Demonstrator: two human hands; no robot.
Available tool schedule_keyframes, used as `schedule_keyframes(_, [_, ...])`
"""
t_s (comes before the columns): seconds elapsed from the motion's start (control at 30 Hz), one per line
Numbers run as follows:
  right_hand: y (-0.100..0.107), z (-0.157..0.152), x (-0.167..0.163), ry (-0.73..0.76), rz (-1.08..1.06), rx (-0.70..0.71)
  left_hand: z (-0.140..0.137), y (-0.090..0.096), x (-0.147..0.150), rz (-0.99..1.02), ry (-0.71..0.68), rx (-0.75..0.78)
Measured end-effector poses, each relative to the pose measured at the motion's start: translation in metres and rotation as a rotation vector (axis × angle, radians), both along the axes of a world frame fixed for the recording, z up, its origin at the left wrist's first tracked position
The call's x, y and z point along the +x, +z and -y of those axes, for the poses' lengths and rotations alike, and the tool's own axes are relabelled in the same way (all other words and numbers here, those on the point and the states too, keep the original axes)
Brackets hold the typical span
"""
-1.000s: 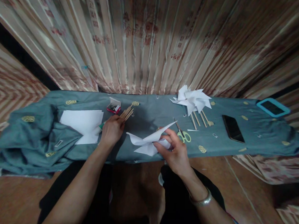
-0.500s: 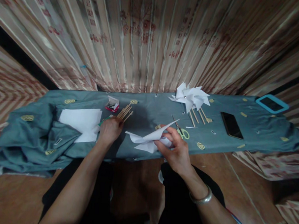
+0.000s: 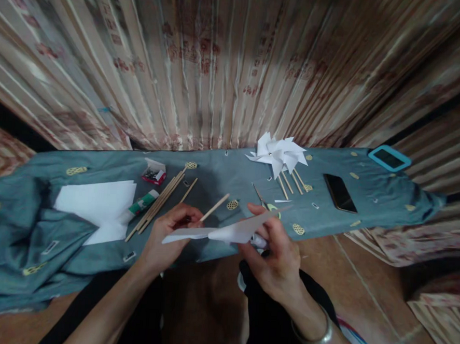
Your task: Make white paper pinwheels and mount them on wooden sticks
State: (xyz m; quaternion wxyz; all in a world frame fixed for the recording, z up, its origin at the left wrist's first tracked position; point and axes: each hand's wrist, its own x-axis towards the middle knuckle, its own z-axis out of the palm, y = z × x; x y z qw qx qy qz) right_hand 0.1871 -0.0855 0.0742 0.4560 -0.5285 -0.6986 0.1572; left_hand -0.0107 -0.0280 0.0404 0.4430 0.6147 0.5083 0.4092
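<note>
My right hand (image 3: 270, 249) pinches a folded white paper pinwheel (image 3: 234, 232) over the front edge of the cloth-covered table. Just left of it, my left hand (image 3: 171, 236) is closed on a thin wooden stick (image 3: 216, 207), whose far end points up and right; the paper hides part of those fingers. Several more wooden sticks (image 3: 160, 201) lie beyond my left hand, beside a green and white glue tube (image 3: 142, 203). A small open red and white box (image 3: 154, 172) of dark pins stands behind them.
Finished white pinwheels (image 3: 280, 151) on sticks lie at the back. Scissors with light green handles (image 3: 273, 210) rest behind my right hand. White paper sheets (image 3: 95, 205) are at left; a black phone (image 3: 340, 193) and a blue-framed device (image 3: 389, 158) at right. A curtain (image 3: 220, 78) hangs behind.
My left hand has come away from the bundle of sticks with a single stick and moved up to the pinwheel. The pinwheel in my right hand has tilted flatter. The view has shifted.
</note>
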Motion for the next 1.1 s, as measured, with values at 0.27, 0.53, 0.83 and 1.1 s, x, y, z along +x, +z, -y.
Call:
schedule_keyframes(0.27, [0.007,0.004,0.01,-0.052,0.232,0.325,0.01,0.017,0.01,0.084,-0.108,-0.022])
schedule_keyframes(0.53, [0.007,0.004,0.012,-0.001,0.249,0.297,0.014,0.01,0.01,0.228,-0.047,-0.082])
schedule_keyframes(0.83, [0.017,-0.007,0.004,-0.006,0.239,0.399,0.012,0.014,0.01,0.169,-0.022,-0.085])
schedule_keyframes(1.1, [0.022,-0.011,0.002,-0.036,0.248,0.502,0.013,0.006,0.006,0.126,-0.063,0.013])
